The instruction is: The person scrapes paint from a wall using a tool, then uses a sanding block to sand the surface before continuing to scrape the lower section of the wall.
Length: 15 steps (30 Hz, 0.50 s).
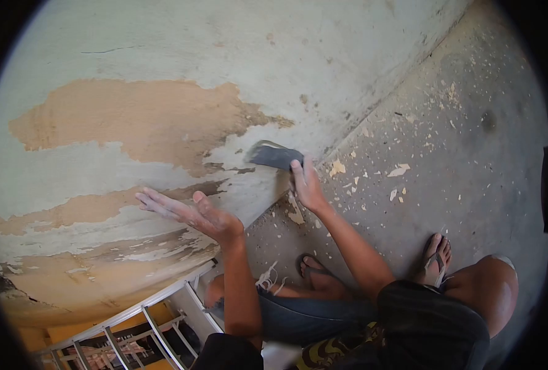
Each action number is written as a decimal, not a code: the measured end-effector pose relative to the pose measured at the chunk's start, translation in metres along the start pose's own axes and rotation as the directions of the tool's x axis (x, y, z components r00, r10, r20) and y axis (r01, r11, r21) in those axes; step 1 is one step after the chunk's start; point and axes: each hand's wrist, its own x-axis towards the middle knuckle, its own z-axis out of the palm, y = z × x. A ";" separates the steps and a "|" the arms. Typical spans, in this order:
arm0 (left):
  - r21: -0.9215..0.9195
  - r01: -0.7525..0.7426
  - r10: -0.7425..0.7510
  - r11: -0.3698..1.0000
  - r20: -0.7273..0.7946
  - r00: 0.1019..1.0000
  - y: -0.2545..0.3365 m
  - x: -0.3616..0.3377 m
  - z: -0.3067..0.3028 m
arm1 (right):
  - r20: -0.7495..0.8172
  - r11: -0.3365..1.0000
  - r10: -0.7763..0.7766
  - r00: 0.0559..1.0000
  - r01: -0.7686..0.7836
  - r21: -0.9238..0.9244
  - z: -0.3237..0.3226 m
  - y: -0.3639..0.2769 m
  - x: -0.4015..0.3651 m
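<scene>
My right hand [309,186] grips one end of a dark grey folded piece of sandpaper [274,156], thumb on top. The sandpaper's free end curls up and overlaps the pale green wall [237,49] in this view. My left hand [197,214] is open, its dusty fingers stretched out together and the thumb apart. It holds nothing and is nearest to the lower strip of bare plaster [95,208]. Above it, a large tan patch [132,123] with ragged edges shows where paint is gone.
Paint flakes [399,169] lie scattered over the grey concrete floor [471,203], many close to the wall's base. An aluminium ladder [141,313] stands at the lower left, close by my left arm. My bent legs and sandalled feet [437,253] take up the lower right.
</scene>
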 end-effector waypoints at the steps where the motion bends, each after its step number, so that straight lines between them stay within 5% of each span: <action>1: -0.030 -0.019 0.019 0.999 -0.012 1.000 0.003 0.002 0.003 | -0.009 1.000 0.003 1.000 -0.003 -0.002 -0.002 0.001 0.000; 5: -0.027 -0.022 0.022 0.999 -0.024 0.999 0.002 0.005 0.002 | -0.015 0.996 0.018 1.000 -0.019 -0.091 -0.013 0.022 0.001; 7: -0.016 -0.038 0.037 0.999 -0.040 0.999 -0.001 0.008 0.005 | -0.131 0.962 -0.188 0.973 0.155 -0.225 -0.017 0.043 0.001; 12: -0.064 -0.065 0.064 0.996 -0.016 0.998 0.012 0.002 0.004 | -0.064 0.934 -0.256 0.965 0.229 -0.275 0.008 -0.025 0.000; 15: -0.033 -0.061 0.060 0.998 -0.027 0.998 0.007 0.005 -0.002 | -0.133 0.960 -0.120 0.984 0.080 -0.269 -0.004 0.014 0.003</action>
